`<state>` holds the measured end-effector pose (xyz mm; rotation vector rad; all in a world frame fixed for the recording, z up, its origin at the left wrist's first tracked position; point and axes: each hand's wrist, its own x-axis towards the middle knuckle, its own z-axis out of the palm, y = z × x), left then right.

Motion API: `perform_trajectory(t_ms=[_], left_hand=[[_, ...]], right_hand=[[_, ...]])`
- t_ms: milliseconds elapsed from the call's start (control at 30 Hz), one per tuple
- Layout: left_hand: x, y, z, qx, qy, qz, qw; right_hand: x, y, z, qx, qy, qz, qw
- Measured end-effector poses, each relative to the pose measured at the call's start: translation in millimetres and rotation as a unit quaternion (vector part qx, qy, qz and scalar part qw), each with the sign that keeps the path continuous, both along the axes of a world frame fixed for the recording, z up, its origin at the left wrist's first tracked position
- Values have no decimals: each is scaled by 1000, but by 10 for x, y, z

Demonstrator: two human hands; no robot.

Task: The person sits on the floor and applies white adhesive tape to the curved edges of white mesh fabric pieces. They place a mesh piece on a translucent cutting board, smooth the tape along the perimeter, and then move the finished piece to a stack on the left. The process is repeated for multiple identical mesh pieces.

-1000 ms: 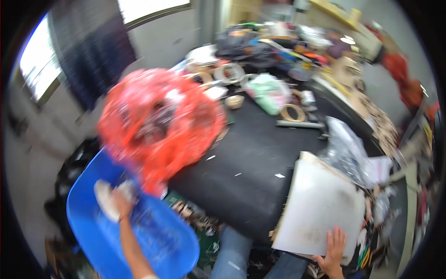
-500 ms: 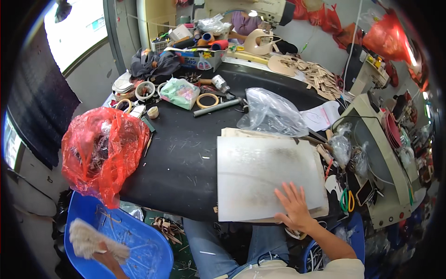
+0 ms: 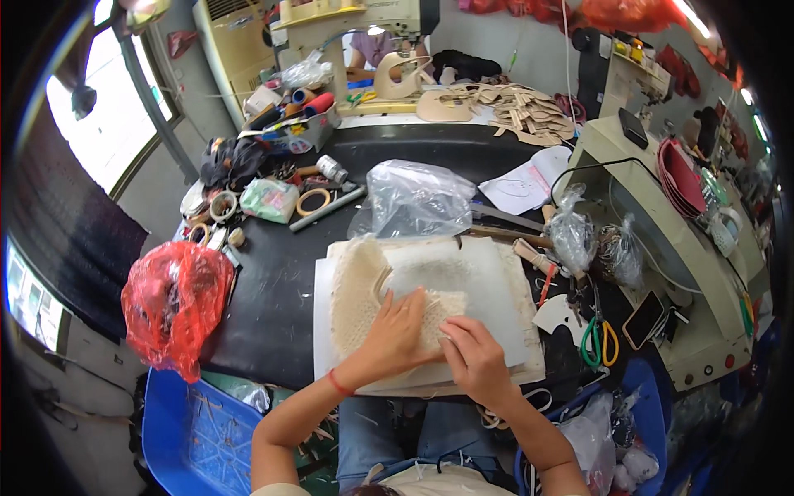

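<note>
A beige woven, textured piece (image 3: 351,310) lies on a white board (image 3: 500,302) at the table's near edge. It looks bent, with a raised fold by my fingers. My left hand (image 3: 389,335) rests on the middle of it with fingers stretched out, a red band at the wrist. At the piece's right side, my right hand (image 3: 480,360) is closed, thumb and fingers pinching its edge. The fingertips partly cover that spot.
Clear plastic (image 3: 418,198) lies behind the board. To the right are scissors (image 3: 600,339), a phone (image 3: 643,320) and a beige machine (image 3: 662,248). A red bag (image 3: 178,302) sits at left; blue bins (image 3: 203,438) flank my legs below the table.
My left hand has come from above the left bin, where it held a blurred pale fuzzy thing, onto the board. The woven piece now lies there. My right hand, earlier flat, now pinches.
</note>
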<state>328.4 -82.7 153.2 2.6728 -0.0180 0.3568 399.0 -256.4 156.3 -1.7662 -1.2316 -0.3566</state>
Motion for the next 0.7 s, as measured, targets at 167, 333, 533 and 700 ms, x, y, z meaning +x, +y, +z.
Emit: perform_trajectory(t_ms=[167, 333, 533, 700], left_hand=[[-316, 11, 105, 53, 24, 29, 998], [-380, -360, -183, 120, -17, 136, 983], [-383, -435, -268, 76, -50, 163, 982], [-425, -424, -309, 74, -68, 166, 981]], right_hand=[[94, 55, -67, -126, -131, -59, 981], [-179, 398, -93, -272, -169, -174, 931], [-152, 450, -106, -250, -167, -167, 939], [-188, 464, -109, -291, -199, -147, 924]])
